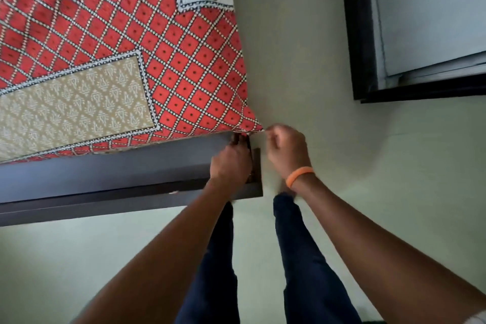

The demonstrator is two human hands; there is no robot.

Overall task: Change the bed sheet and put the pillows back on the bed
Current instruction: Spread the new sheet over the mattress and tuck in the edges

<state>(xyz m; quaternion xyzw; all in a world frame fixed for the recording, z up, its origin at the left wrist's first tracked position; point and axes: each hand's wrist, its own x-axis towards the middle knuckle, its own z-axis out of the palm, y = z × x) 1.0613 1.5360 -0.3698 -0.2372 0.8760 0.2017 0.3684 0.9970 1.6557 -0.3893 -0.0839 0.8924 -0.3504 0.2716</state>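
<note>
Red-checked bed sheet (184,60) corner lies just ahead of both hands; left hand (231,163) fingers tucked below corner, grip hidden; right hand (286,150) fingers curled, apparently pinching corner tip.

Both arms reach forward and down, close together — left hand (231,163) with fingers curled downward, right hand (286,151) fisted, knuckles up.

The bed sheet (168,66) is red with a diamond lattice of white dots, a dark dot in each diamond, and holds a tan panel (76,105) of pale leaf motifs edged in black and white. The bed frame (105,179) is dark brown, the floor (302,60) pale green. The wristband (299,176) is orange, the trousers (310,271) navy.
</note>
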